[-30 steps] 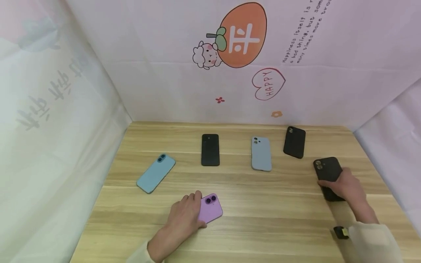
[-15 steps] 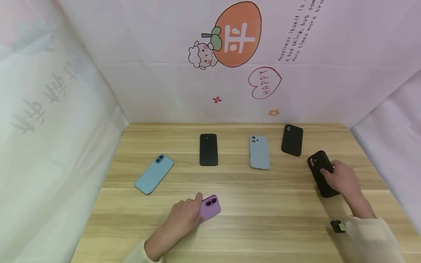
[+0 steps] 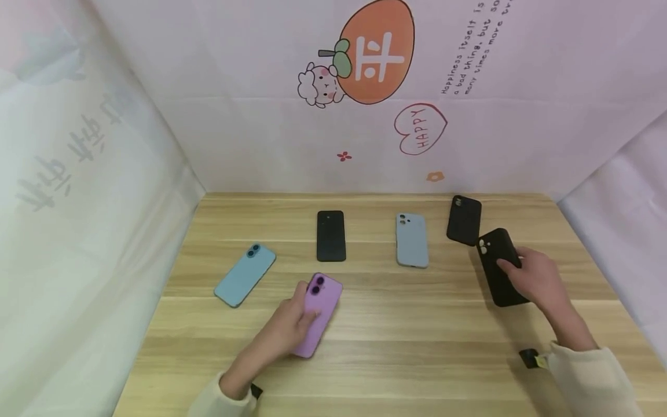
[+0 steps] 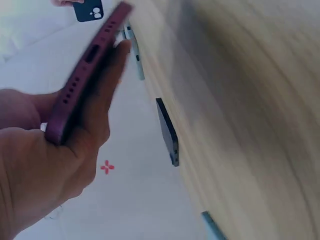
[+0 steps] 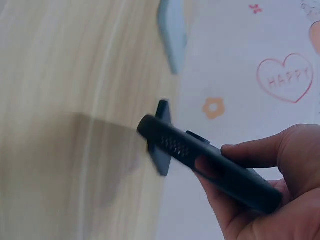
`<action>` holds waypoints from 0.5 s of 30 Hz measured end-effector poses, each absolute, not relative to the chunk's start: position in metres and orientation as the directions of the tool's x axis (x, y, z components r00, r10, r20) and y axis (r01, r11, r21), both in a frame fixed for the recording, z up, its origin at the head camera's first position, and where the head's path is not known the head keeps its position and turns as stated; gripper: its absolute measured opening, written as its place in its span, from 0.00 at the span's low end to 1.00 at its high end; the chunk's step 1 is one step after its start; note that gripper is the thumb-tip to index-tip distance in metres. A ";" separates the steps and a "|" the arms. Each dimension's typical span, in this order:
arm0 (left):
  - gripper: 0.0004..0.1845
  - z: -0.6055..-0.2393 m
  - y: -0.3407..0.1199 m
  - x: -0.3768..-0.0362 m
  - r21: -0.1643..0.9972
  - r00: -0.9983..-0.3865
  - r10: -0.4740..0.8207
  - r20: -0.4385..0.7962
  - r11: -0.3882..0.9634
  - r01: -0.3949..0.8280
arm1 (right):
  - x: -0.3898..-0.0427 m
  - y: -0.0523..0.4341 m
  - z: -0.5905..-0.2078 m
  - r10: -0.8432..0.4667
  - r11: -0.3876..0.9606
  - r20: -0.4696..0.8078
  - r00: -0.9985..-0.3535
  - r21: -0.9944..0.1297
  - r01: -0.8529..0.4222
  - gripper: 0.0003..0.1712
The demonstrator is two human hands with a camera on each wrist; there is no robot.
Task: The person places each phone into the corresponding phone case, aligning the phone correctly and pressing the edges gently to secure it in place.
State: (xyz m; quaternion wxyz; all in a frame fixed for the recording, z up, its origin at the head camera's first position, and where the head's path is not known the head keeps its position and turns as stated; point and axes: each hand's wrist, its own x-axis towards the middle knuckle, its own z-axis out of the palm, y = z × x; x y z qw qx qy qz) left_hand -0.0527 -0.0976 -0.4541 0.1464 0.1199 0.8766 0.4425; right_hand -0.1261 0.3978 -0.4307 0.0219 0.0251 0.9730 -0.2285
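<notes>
Both phones lifted off the table. Left hand fingers curl round purple phone, front of the black middle phone. Right hand grips black phone, right of it. Next probably calls for bringing them together. Half a second ago both lay lower, nearer the table.

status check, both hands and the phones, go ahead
Left hand grips purple phone, lifted. Right hand grips black phone, lifted. Second black phone just beyond it.
</notes>
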 end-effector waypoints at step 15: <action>0.26 -0.461 -0.083 -0.077 0.911 -0.900 0.329 -0.287 -0.197 -0.363 | -0.123 0.343 -0.402 -0.016 0.849 0.009 -1.000 -0.529 -0.018 0.21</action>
